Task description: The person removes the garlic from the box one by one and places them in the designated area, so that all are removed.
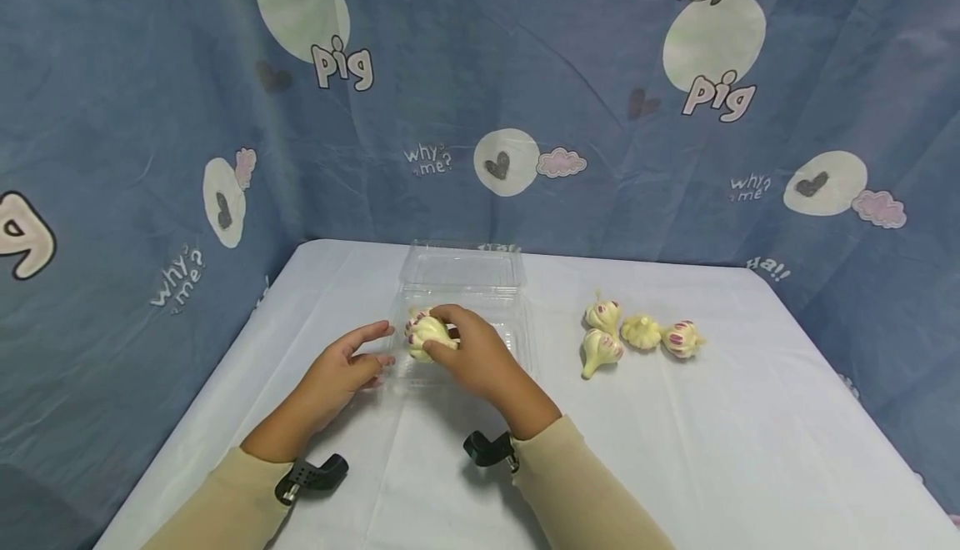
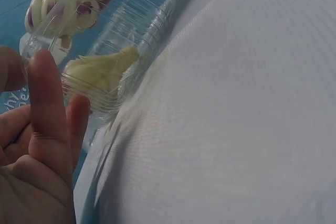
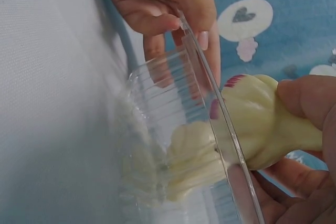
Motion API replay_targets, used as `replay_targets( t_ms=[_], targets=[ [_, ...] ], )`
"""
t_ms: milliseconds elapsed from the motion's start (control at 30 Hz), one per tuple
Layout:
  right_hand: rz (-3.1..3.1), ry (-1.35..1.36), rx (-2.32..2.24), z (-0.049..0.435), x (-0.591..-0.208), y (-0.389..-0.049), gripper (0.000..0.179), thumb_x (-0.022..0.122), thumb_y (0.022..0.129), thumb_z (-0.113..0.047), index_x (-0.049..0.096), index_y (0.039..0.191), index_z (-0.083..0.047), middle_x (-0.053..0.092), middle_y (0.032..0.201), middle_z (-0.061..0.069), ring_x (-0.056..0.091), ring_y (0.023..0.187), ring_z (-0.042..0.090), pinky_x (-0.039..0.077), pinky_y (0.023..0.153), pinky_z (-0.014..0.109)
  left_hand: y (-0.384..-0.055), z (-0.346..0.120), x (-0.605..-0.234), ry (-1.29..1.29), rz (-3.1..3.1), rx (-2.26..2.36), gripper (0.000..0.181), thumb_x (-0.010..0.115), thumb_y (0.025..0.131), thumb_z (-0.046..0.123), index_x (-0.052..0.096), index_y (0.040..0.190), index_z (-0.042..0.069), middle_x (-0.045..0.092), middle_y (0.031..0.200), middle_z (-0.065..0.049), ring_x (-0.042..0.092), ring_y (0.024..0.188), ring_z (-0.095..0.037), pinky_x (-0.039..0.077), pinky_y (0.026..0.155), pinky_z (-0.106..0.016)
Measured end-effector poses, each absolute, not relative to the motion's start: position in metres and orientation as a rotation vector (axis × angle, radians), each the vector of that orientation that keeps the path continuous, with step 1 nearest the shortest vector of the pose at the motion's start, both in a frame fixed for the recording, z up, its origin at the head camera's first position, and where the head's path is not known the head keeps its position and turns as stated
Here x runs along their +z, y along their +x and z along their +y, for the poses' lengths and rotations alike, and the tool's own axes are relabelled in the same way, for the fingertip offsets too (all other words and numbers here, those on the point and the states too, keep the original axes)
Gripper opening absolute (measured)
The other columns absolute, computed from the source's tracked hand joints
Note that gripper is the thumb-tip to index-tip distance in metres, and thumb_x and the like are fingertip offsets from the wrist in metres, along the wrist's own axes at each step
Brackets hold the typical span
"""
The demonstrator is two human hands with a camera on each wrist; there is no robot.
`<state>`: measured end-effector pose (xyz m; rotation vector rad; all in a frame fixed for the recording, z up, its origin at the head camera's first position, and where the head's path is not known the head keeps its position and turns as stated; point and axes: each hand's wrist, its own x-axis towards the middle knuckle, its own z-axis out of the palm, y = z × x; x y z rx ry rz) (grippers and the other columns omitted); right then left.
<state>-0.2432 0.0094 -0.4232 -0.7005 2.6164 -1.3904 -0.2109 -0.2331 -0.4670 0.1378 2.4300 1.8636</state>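
My right hand point(image 1: 480, 354) pinches a garlic bulb point(image 1: 427, 336), cream with purple-red marks, between thumb and fingers. The bulb is over the left part of an open clear plastic clamshell box point(image 1: 513, 300). At the box's left edge my left hand point(image 1: 341, 375) has its thumb and fingers extended, fingertips right at the rim. Through the ribbed wall in the left wrist view, a garlic bulb point(image 2: 100, 74) shows inside the box. The right wrist view also has a garlic bulb point(image 3: 191, 156) behind the clear plastic, below the held one.
To the right of the box, several garlic bulbs point(image 1: 641, 332) lie grouped on the white-covered table point(image 1: 675, 450). The box's lid point(image 1: 461, 267) leans back toward the blue printed curtain point(image 1: 420, 100). Each wrist wears a black band point(image 1: 311, 477).
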Motion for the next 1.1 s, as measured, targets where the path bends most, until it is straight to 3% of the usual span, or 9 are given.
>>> replay_targets(
  t_ms=[533,800,1100],
  targets=[
    [2.625,-0.676,-1.452,0.03,-0.423,-0.233,0.051,0.071,0.101,-0.027,0.057,0.148,-0.014,0.058,0.15,0.005,0.063,0.129,0.029,0.057,0.099,0.042,-0.212,-0.232,-0.468,0.138,2.396,1.894,0.062,0.061,0.101,0.003,0.041,0.159,0.004,0.042,0.163,-0.017,0.066,0.104,-0.004,0.059,0.079,-0.023],
    [2.604,-0.686,-1.5,0.039,-0.426,-0.231,0.049,0.07,0.101,-0.023,0.056,0.147,-0.015,0.054,0.153,0.009,0.059,0.134,0.031,0.052,0.107,0.044,-0.211,-0.235,-0.468,0.124,2.401,1.887,0.062,0.061,0.1,0.004,0.041,0.159,0.006,0.042,0.164,-0.014,0.066,0.106,-0.002,0.06,0.079,-0.024],
    [2.627,-0.715,-1.555,0.045,-0.43,-0.228,0.049,0.071,0.101,-0.022,0.056,0.147,-0.014,0.056,0.149,0.007,0.06,0.132,0.026,0.053,0.106,0.039,-0.211,-0.235,-0.467,0.14,2.389,1.894,0.061,0.062,0.101,0.004,0.041,0.159,0.004,0.041,0.164,-0.017,0.066,0.103,-0.001,0.059,0.079,-0.024]
  ],
)
